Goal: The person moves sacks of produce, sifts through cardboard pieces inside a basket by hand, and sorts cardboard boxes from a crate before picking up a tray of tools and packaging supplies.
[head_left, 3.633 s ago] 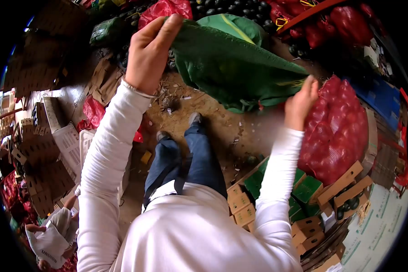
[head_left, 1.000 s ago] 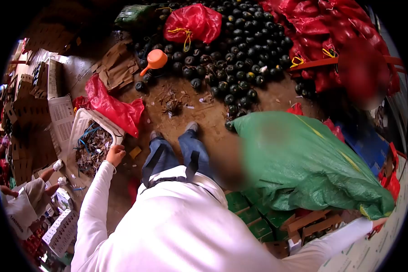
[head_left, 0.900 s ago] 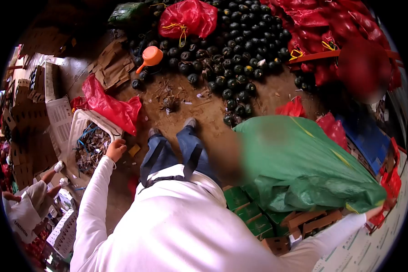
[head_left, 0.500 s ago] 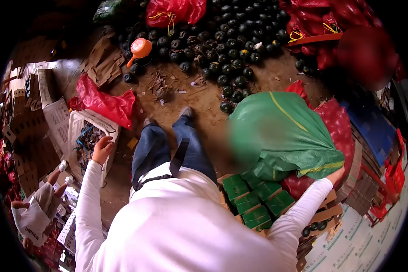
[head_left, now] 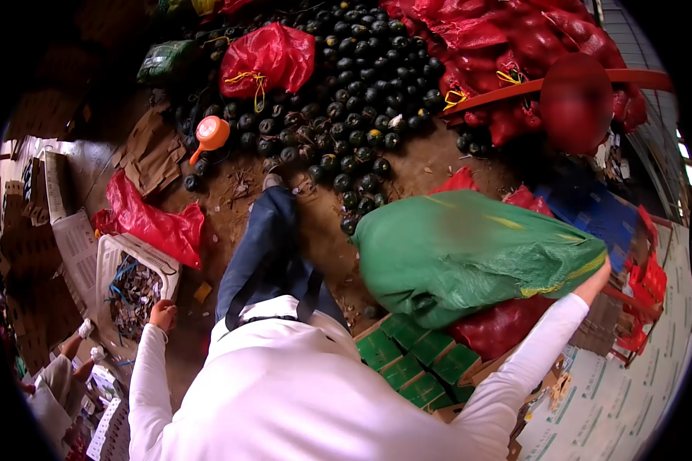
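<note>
A full green sack (head_left: 469, 253) lies tilted across a red mesh sack (head_left: 500, 326) and a stack of green cartons (head_left: 415, 361) at my right. My right hand (head_left: 597, 280) grips the sack's far end by its yellow-striped edge, arm stretched out. My left hand (head_left: 162, 314) hangs low at my left, fingers curled, beside the near corner of a white plastic crate (head_left: 106, 260) filled with scraps and strings. I cannot tell whether this hand holds anything. My leg in jeans (head_left: 263, 238) steps forward on the dirt floor.
A heap of dark round fruits (head_left: 354, 84) covers the floor ahead, with an orange scoop (head_left: 210, 132) and a tied red sack (head_left: 267, 55) on it. More red sacks (head_left: 507, 34) are piled far right. A red bag (head_left: 150, 223) and cardboard lie left. Another person (head_left: 54, 384) crouches lower left.
The green sack has tipped from bunched upright to lying long and flat, my right hand moving up and right with its end. My left hand came off the crate rim. One leg stepped forward.
</note>
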Demonstrator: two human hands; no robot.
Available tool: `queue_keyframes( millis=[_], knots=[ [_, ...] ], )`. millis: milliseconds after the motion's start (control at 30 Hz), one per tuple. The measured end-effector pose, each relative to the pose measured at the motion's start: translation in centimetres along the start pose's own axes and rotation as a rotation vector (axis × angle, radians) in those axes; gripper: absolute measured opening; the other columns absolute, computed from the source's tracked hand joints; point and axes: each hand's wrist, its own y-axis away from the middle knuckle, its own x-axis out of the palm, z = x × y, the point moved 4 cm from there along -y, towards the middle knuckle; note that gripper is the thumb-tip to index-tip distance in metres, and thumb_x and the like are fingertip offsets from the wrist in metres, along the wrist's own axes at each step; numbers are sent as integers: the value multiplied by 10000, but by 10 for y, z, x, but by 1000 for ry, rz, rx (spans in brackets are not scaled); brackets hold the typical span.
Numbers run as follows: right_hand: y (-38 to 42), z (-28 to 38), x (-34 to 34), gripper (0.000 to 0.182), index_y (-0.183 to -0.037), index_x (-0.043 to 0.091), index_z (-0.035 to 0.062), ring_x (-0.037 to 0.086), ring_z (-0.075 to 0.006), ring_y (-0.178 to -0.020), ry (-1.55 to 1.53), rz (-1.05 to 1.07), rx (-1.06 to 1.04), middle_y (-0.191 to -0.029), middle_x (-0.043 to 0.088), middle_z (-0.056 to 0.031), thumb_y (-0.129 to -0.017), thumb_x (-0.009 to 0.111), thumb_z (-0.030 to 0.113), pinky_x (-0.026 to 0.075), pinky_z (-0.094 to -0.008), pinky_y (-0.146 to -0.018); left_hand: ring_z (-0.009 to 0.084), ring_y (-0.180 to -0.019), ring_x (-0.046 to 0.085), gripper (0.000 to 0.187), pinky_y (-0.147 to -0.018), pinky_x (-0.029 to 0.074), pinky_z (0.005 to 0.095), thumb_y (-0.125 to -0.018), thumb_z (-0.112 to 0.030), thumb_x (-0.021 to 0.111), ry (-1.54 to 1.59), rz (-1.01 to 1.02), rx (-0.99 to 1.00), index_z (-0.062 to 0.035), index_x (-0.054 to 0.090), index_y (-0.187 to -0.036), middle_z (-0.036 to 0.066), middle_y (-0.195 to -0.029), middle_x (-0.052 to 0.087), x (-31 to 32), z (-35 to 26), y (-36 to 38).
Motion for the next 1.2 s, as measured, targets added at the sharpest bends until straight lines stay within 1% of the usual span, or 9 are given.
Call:
queue_keyframes(
  millis=[100, 167, 367, 433, 867, 1000, 1033, 1133, 1200],
  knots=[
    [30, 70, 54, 266, -826, 604, 55, 561, -172, -663, 81, -47, -149, -777, 597, -41, -848, 453, 273, 462, -285, -644, 123, -458, 432, 236, -388, 342, 267, -804, -87, 518, -54, 26, 38, -60, 510, -1038, 17, -613, 467, -1, -26, -32],
    [-15, 111, 39, 344, -1027, 558, 1, 570, -189, -830, 84, 69, -199, -970, 592, -89, -857, 483, 290, 469, -295, -701, 130, -448, 432, 257, -392, 356, 274, -805, -119, 540, 55, 53, 36, -58, 516, -1054, 15, -585, 461, 6, -55, -64],
    [-58, 208, 169, 354, -1097, 499, 3, 545, -194, -890, 250, 30, -508, -1037, 554, -105, -860, 489, 265, 445, -299, -751, 152, -726, 548, 269, -593, 469, 287, -824, -132, 545, 22, 82, 436, -62, 518, -1083, 40, -843, 563, 47, -165, -105],
    [-89, 228, 211, 363, -1120, 479, 3, 537, -196, -911, 332, 7, -574, -1059, 541, -110, -861, 491, 257, 437, -301, -768, 168, -767, 558, 266, -616, 475, 296, -827, -126, 537, 85, 105, 278, -57, 520, -1083, 56, -900, 568, 57, -198, -73],
    [-231, 180, 470, 474, -1270, 350, 6, 483, -207, -1042, 919, -183, -1077, -1205, 458, -146, -867, 505, 203, 386, -310, -878, 133, -668, 539, 273, -558, 453, 274, -778, -120, 576, 558, -175, 20, -85, 547, -1047, 33, -827, 580, 33, -122, -59],
    [-165, -7, 566, 521, -1316, 311, 7, 467, -210, -1082, 951, 585, -1080, -1250, 433, -156, -870, 509, 186, 370, -313, -912, 115, -693, 546, 279, -555, 454, 262, -803, -144, 570, 558, -193, 16, -91, 537, -1075, 11, -871, 583, 65, -117, -23],
    [-104, -67, 572, 514, -1275, 379, 5, 447, -255, -1138, 1092, 901, -675, -1255, 445, -181, -831, 557, 191, 358, -359, -948, 109, -694, 545, 281, -554, 451, 254, -806, -142, 570, 584, -192, 16, -85, 535, -1079, 16, -876, 579, 78, -104, -17],
    [10, -240, 524, 372, -1096, 537, -30, 571, -241, -955, 1257, 1579, -620, -1030, 600, -165, -781, 602, 158, 440, -324, -841, 102, -678, 533, 288, -544, 440, 247, -806, -129, 569, 748, -248, -33, -80, 526, -1086, 22, -872, 563, 112, -69, 25],
    [65, -309, 476, 401, -1092, 543, -22, 578, -238, -955, 1273, 1736, -230, -1031, 602, -167, -760, 635, 184, 448, -330, -833, 96, -646, 509, 274, -516, 419, 235, -812, -90, 552, 877, -306, -105, -73, 506, -1081, 19, -842, 550, 142, -29, 49]
  ],
)
